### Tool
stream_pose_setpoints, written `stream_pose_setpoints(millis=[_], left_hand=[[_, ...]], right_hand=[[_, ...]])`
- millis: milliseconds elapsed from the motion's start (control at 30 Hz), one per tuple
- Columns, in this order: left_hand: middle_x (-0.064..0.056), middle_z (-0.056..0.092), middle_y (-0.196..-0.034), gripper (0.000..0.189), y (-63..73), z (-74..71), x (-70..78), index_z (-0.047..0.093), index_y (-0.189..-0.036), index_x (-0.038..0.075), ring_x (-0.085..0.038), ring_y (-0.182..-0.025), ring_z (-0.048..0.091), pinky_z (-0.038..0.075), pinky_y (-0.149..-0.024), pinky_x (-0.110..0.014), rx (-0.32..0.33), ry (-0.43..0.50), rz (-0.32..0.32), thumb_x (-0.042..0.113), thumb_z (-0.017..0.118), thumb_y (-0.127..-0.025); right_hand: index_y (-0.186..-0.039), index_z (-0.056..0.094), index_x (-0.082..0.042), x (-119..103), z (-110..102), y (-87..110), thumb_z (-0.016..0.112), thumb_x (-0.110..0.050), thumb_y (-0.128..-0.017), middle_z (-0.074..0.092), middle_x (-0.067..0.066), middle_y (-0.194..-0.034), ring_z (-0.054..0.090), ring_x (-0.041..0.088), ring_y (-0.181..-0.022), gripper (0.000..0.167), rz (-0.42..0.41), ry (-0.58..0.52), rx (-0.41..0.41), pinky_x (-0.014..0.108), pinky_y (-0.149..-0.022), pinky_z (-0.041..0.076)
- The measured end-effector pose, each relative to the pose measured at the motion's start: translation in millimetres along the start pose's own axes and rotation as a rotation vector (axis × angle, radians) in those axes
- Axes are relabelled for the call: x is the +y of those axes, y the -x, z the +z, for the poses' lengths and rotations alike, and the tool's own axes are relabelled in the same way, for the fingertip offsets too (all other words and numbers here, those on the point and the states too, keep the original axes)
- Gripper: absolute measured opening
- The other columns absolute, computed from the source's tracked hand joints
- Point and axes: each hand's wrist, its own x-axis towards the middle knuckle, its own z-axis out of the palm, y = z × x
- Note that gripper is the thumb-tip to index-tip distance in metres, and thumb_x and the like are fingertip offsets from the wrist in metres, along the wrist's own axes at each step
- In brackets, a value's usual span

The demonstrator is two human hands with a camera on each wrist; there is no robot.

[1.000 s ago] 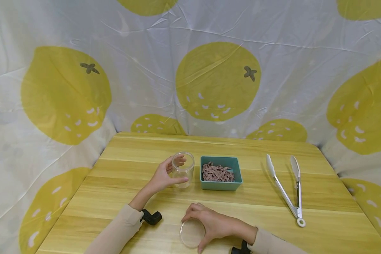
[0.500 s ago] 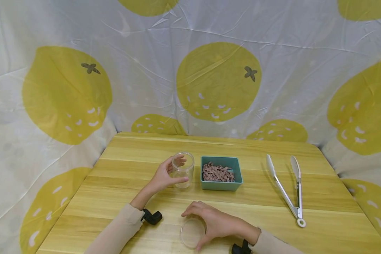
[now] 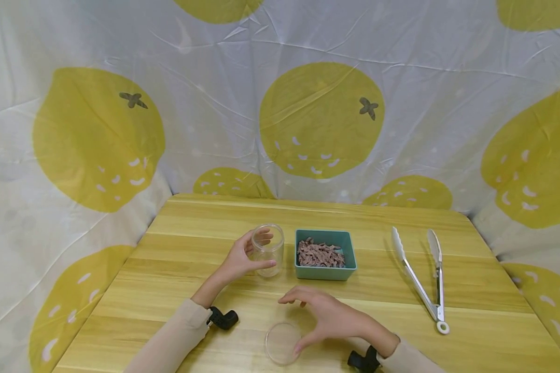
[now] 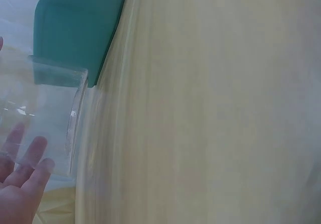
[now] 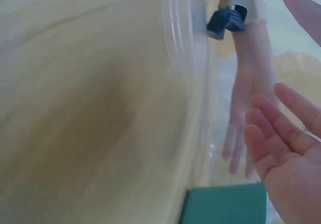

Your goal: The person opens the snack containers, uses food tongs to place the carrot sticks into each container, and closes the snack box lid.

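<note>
An uncapped clear jar (image 3: 276, 250) stands upright on the wooden table, left of a teal tub. My left hand (image 3: 239, 261) holds the jar from its left side, thumb along the near wall and the other fingers round the far side; fingertips (image 4: 36, 148) show by its clear wall in the left wrist view. Nearer me lies a round clear lid (image 3: 282, 344), flat on the wood. Over the lid's right edge hovers my right hand (image 3: 329, 313), fingers spread and relaxed, holding nothing. The right wrist view shows the lid (image 5: 183, 28) apart from those fingers.
The teal rectangular tub (image 3: 324, 273) holds brownish-pink shredded strips (image 3: 318, 255). To the right, metal tongs (image 3: 422, 290) with pale tips lie spread apart on the table (image 3: 242, 212). A lemon-print cloth (image 3: 214, 103) hangs behind and on both sides.
My right hand has let go of the lid and moved up and to the right of it. The lid stays on the table. My left hand and the jar have hardly moved.
</note>
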Motion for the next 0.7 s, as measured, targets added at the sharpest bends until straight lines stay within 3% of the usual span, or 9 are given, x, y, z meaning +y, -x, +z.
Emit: stream_pose_setpoints(millis=[200,500,700], left_hand=[[-0.025,0.052,-0.14,0.077,0.1,0.6,4.5,0.047,-0.144,0.008,-0.046,-0.131,0.046,0.038,-0.11,-0.045,-0.006,0.027,-0.016,0.001,0.084,-0.078],[-0.026,0.053,-0.139,0.078,-1.5,0.4,-6.6,0.047,-0.143,0.006,-0.047,-0.131,0.046,0.035,-0.111,-0.054,0.005,0.041,-0.023,-0.004,0.084,-0.076],[-0.028,0.052,-0.139,0.077,-0.8,1.1,-8.3,0.045,-0.143,0.0,-0.048,-0.131,0.045,0.032,-0.111,-0.057,0.012,0.024,-0.027,-0.006,0.083,-0.076]], right_hand=[[-0.138,0.053,-0.021,1.7,-14.7,12.3,0.088,-0.037,-0.076,0.057,-0.001,-0.133,0.055,0.017,-0.116,0.073,-0.01,-0.021,0.111,0.037,-0.091,0.052],[-0.138,0.056,-0.017,13.2,-36.2,36.4,0.091,-0.016,-0.073,0.06,-0.001,-0.131,0.056,0.023,-0.116,0.074,0.039,-0.047,0.269,0.037,-0.089,0.051],[-0.138,0.057,-0.018,15.3,-56.0,53.1,0.086,-0.007,-0.079,0.059,0.004,-0.132,0.055,0.021,-0.117,0.066,0.097,-0.075,0.354,0.033,-0.091,0.05]])
